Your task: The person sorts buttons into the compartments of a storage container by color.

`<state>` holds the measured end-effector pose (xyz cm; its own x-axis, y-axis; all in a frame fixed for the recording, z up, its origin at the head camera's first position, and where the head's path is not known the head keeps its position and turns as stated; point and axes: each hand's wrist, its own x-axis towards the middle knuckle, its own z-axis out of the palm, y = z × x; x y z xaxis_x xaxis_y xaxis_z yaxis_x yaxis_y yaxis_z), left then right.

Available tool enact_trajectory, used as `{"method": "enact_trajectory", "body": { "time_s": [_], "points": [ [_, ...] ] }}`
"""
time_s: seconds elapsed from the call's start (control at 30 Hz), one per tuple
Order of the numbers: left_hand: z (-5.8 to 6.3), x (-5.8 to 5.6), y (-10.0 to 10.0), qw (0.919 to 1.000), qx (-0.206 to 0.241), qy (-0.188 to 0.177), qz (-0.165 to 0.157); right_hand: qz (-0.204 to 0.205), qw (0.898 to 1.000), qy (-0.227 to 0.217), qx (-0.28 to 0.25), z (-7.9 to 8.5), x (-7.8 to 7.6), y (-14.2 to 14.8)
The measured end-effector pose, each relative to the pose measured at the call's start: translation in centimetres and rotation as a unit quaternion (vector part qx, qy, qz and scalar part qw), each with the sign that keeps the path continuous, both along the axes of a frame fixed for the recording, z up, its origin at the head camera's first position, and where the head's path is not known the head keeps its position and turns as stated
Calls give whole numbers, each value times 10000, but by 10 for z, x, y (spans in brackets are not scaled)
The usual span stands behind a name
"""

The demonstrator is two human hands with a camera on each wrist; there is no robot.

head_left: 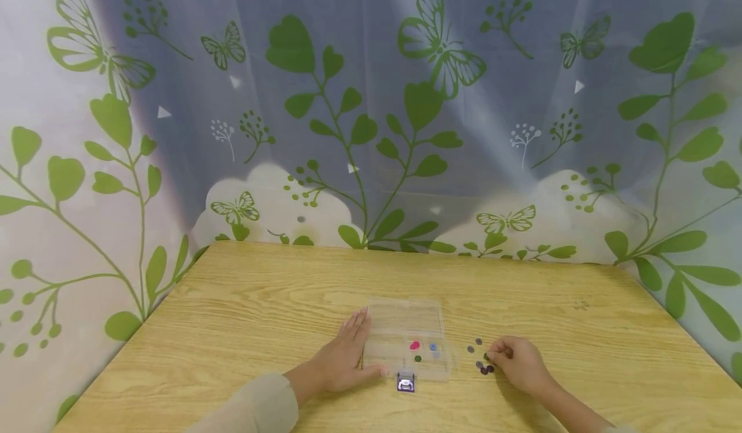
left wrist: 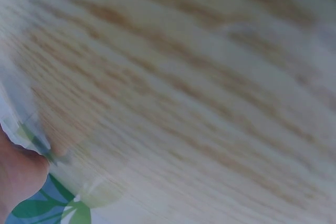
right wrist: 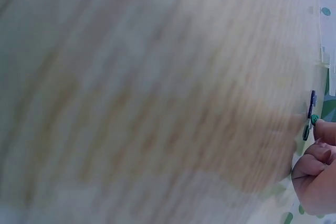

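The box [head_left: 404,317] is of clear, smooth plastic, the purple-edged piece [head_left: 406,382] glossy, the small dark discs [head_left: 484,370] plastic-like, the tabletop [head_left: 261,304] wood-grained with a low sheen, the printed backdrop [head_left: 371,46] smooth, lightly creased cloth, and the beige sleeve [head_left: 249,407] matt cloth.

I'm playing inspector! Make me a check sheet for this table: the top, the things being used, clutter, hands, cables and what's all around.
Surface: wood-grain tabletop.
Job's things: clear box, open, showing a pink piece, a blue piece and a green piece; purple-edged piece at its front; loose dark discs right of it.
Clutter: faint patch at right, too small to make out.
Hands: left hand at the box's left side, fingers straight; right hand pinches a green disc.
Cables: nothing seen.
Surroundings: sheets with leaves and butterflies.
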<state>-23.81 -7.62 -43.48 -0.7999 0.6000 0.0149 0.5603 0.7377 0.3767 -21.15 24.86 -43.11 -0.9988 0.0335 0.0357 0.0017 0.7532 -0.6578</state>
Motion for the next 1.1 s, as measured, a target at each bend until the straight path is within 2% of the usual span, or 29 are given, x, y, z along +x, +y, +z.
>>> {"method": "enact_trajectory", "body": {
  "time_s": [0.53, 1.1],
  "points": [
    [-1, 0, 0, 9999, 50, 142, -38, -358, 9985, -228, -346, 5, 4, -3],
    [-2, 0, 0, 9999, 37, 145, -51, -313, 9955, -432, -785, 15, 10, -15]
  ]
}}
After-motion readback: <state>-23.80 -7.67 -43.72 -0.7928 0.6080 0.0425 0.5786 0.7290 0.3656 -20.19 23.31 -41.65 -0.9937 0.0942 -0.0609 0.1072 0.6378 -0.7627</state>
